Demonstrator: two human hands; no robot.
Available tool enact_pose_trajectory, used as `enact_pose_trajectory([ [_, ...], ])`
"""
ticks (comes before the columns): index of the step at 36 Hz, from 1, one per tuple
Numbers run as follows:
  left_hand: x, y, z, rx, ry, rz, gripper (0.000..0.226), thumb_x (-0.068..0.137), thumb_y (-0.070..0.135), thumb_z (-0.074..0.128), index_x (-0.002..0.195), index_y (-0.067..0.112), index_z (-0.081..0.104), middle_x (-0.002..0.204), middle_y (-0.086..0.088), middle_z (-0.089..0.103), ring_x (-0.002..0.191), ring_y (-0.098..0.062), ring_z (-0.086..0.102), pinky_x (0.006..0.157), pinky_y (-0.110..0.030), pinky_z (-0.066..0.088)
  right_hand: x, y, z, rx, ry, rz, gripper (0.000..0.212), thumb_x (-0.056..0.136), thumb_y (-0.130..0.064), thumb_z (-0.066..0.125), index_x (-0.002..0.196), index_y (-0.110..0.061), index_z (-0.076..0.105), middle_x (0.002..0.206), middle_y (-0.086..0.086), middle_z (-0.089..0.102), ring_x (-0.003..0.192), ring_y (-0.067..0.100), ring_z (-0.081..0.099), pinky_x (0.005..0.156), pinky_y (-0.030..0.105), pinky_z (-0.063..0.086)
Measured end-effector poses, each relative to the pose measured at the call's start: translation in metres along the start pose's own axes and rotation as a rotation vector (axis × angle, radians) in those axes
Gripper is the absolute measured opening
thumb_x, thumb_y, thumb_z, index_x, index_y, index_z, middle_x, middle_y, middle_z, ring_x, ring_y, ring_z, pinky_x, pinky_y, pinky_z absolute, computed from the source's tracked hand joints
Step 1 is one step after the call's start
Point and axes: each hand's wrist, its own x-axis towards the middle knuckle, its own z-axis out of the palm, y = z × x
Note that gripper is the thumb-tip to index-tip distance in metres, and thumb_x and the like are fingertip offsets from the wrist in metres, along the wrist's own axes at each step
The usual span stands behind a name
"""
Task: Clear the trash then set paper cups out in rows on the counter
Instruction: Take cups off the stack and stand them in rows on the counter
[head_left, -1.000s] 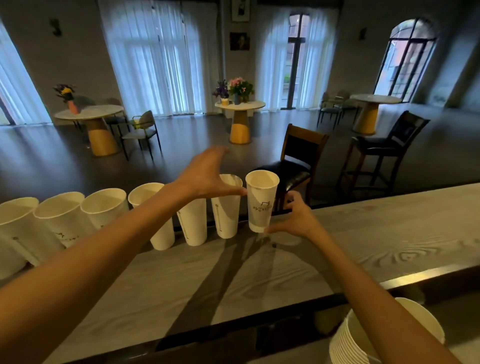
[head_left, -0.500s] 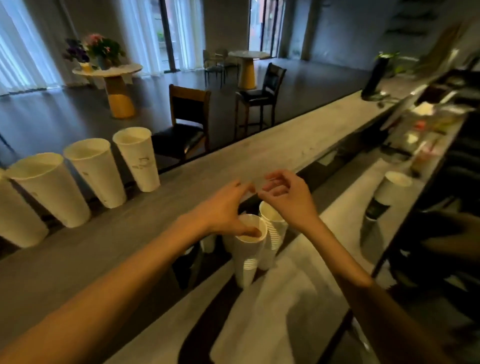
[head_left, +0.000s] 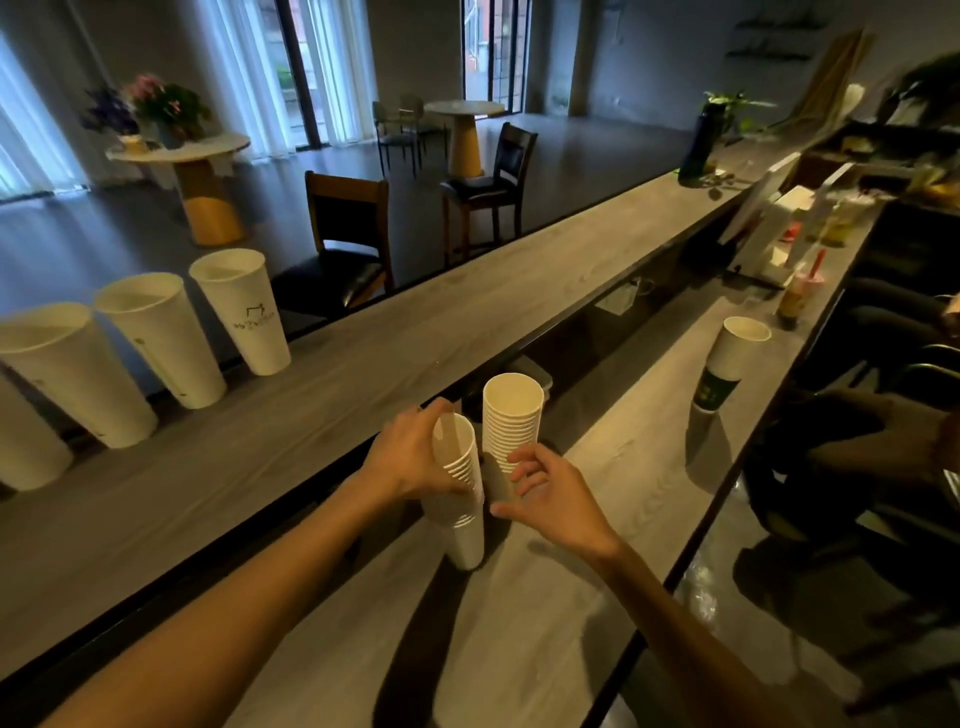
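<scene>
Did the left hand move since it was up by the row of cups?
Yes. The left hand came down off the upper counter to the stack of cups on the lower one.

Four tall white paper cups (head_left: 156, 338) stand upright in a row along the far edge of the grey wooden desk (head_left: 395, 353) at the left of the frame, the rightmost bearing a small dark print. Low in the centre, two stacks of nested white cups (head_left: 511, 426) stand side by side on the lower surface, the left stack (head_left: 465, 499) gripped near its top.
</scene>
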Motion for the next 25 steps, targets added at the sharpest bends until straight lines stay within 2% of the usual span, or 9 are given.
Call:
enact_pose_trajectory([
  [3, -0.033, -0.013, -0.040, -0.130, 0.027, 0.013, 0.106, 0.047, 0.054, 0.095, 0.138, 0.037, 0.045, 0.139, 0.004, 0.051, 0.128, -0.022, 0.049, 0.099, -0.047, 0.053, -0.016, -0.008, 0.012, -0.149, -0.135, -0.008, 0.103, 0.058, -0.034, 0.095, 0.144, -0.035, 0.037, 0.143, -0.008, 0.048, 0.130, 0.015, 0.047, 0.101, 0.034, 0.048],
  [6, -0.061, -0.018, -0.083, -0.214, 0.089, 0.022, 0.097, 0.049, 0.049, 0.097, 0.132, 0.037, 0.050, 0.133, 0.010, 0.050, 0.122, -0.015, 0.048, 0.095, -0.039, 0.050, -0.023, -0.020, 0.022, -0.211, -0.279, -0.040, 0.120, 0.052, -0.045, 0.095, 0.151, -0.037, 0.028, 0.152, -0.008, 0.040, 0.140, 0.014, 0.039, 0.111, 0.041, 0.042],
  [9, -0.107, -0.027, -0.132, -0.382, 0.201, 0.029, 0.089, 0.054, 0.036, 0.098, 0.131, 0.032, 0.055, 0.125, 0.016, 0.052, 0.120, -0.010, 0.048, 0.095, -0.031, 0.044, -0.040, -0.048, 0.040, -0.205, -0.327, -0.124, 0.103, 0.059, -0.040, 0.094, 0.146, -0.029, 0.040, 0.140, -0.009, 0.053, 0.129, 0.010, 0.051, 0.102, 0.029, 0.049],
  [11, -0.142, -0.039, -0.155, -0.549, 0.290, 0.015, 0.089, 0.048, 0.038, 0.100, 0.126, 0.033, 0.057, 0.121, 0.017, 0.055, 0.114, -0.006, 0.054, 0.091, -0.027, 0.048, -0.058, -0.073, 0.053, -0.171, -0.298, -0.185, 0.088, 0.061, -0.039, 0.093, 0.138, -0.027, 0.051, 0.130, -0.013, 0.060, 0.121, 0.006, 0.057, 0.097, 0.027, 0.052],
  [14, -0.188, -0.061, -0.170, -0.831, 0.431, -0.024, 0.107, 0.033, 0.050, 0.099, 0.130, 0.035, 0.055, 0.126, 0.001, 0.066, 0.113, -0.017, 0.066, 0.094, -0.039, 0.057, -0.085, -0.107, 0.074, -0.102, -0.275, -0.265, 0.078, 0.061, -0.040, 0.092, 0.131, -0.033, 0.057, 0.123, -0.017, 0.065, 0.115, 0.000, 0.060, 0.093, 0.024, 0.053],
  [17, -0.240, -0.086, -0.170, -1.140, 0.404, -0.073, 0.117, 0.037, 0.034, 0.101, 0.141, 0.029, 0.046, 0.126, -0.004, 0.071, 0.113, -0.020, 0.070, 0.098, -0.046, 0.056, -0.116, -0.142, 0.106, -0.101, -0.307, -0.348, 0.076, 0.061, -0.045, 0.090, 0.130, -0.035, 0.058, 0.123, -0.018, 0.065, 0.116, -0.002, 0.059, 0.095, 0.025, 0.051],
  [20, -0.283, -0.095, -0.156, -1.151, 0.319, -0.129, 0.115, 0.031, 0.037, 0.100, 0.134, 0.031, 0.050, 0.126, 0.002, 0.071, 0.112, -0.013, 0.070, 0.089, -0.037, 0.057, -0.136, -0.165, 0.136, -0.046, -0.393, -0.374, 0.062, 0.068, -0.036, 0.089, 0.124, -0.034, 0.062, 0.118, -0.013, 0.069, 0.113, 0.002, 0.062, 0.094, 0.028, 0.052],
  [23, -0.329, -0.117, -0.157, -1.223, 0.409, -0.199, 0.101, 0.042, 0.032, 0.100, 0.133, 0.018, 0.058, 0.124, -0.002, 0.073, 0.110, -0.016, 0.071, 0.084, -0.033, 0.060, -0.149, -0.194, 0.176, -0.038, -0.529, -0.410, 0.059, 0.072, -0.036, 0.087, 0.127, -0.028, 0.065, 0.118, -0.010, 0.071, 0.114, 0.007, 0.064, 0.099, 0.035, 0.052],
  [25, -0.355, -0.132, -0.166, -1.252, 0.499, -0.230, 0.091, 0.051, 0.025, 0.100, 0.131, 0.013, 0.060, 0.123, -0.006, 0.074, 0.111, -0.021, 0.071, 0.091, -0.040, 0.059, -0.154, -0.212, 0.199, -0.029, -0.624, -0.424, 0.067, 0.071, -0.044, 0.086, 0.131, -0.030, 0.061, 0.123, -0.010, 0.069, 0.117, 0.009, 0.062, 0.102, 0.040, 0.050],
])
